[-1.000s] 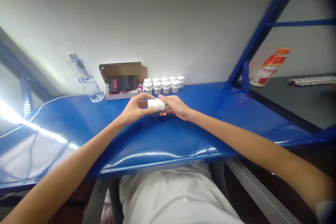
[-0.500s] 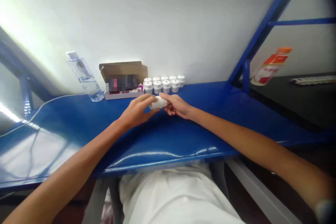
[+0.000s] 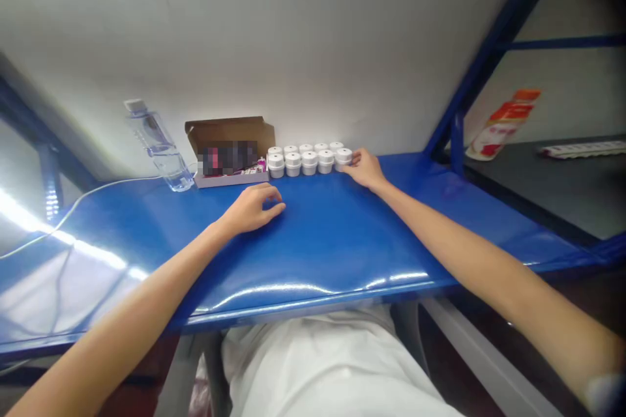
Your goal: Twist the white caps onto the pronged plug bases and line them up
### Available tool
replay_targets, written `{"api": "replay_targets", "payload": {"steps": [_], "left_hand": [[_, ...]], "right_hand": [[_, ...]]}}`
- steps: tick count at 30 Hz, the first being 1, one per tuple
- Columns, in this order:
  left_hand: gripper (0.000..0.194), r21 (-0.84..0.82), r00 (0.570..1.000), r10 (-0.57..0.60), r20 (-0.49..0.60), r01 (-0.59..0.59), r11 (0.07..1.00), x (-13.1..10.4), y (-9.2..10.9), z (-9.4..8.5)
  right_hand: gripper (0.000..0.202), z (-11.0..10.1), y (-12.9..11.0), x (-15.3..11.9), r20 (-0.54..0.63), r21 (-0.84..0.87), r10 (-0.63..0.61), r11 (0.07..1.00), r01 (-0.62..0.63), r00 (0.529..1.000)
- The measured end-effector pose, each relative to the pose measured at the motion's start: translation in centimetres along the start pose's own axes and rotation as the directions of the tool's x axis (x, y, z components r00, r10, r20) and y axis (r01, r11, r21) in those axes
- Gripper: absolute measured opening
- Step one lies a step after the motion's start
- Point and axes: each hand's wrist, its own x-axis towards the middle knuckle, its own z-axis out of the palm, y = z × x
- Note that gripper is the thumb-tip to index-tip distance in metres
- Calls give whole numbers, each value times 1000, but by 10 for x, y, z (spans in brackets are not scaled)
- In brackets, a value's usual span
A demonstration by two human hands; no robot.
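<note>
Two rows of small white lidded jars [image 3: 308, 163] stand upright on the blue table [image 3: 313, 234], close to the wall. At the right end of the front row, my right hand [image 3: 364, 168] has its thumb and fingers around one white jar [image 3: 343, 157], which stands beside its neighbours. My left hand [image 3: 255, 207] rests near the tabletop in front of the rows, fingers curved and thumb apart, with nothing between them.
Left of the jars lies an open cardboard box [image 3: 232, 177] with small items inside, partly blurred. Beyond it a clear water bottle [image 3: 169, 159] stands near a white cable [image 3: 98, 187]. A bottle with an orange cap [image 3: 506, 124] is at the right, past the blue frame [image 3: 457, 137].
The white jar between both hands has moved right and back to the end of the front row, held by my right hand. My left hand has let go and drawn slightly back.
</note>
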Motion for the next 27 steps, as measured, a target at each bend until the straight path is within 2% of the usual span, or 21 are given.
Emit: {"api": "replay_targets", "payload": {"steps": [3,8,11,16,19,22,25,27], "left_hand": [[23,-6,1000,0,20,0,1000,0,-3,2],[22,1,1000,-10,25,10,1000,1,-8,4],[22,4,1000,-12,23,12,1000,1,-10,5],[22,0,999,4,33,-4,1000,1,-11,5],[21,1,999,11,35,-11,1000,1,-12,6],[21,2,999,13,35,-13,1000,1,-13,7],[21,-2,1000,0,30,0,1000,1,-13,8],[21,-3,1000,-11,29,11,1000,0,-12,9]], "right_hand": [[39,5,6,1,42,44,-20,999,18,999],[49,11,10,7,-57,-50,-43,998,40,997],[48,17,14,8,-54,-38,-94,995,92,994],[49,23,18,7,-96,-14,-101,995,101,990],[47,23,13,5,-162,1,-122,992,123,979],[40,20,2,2,-222,14,-199,978,207,955],[34,18,-10,-4,-228,33,-284,954,299,931],[28,19,-18,-10,-182,70,-332,935,349,926]]}}
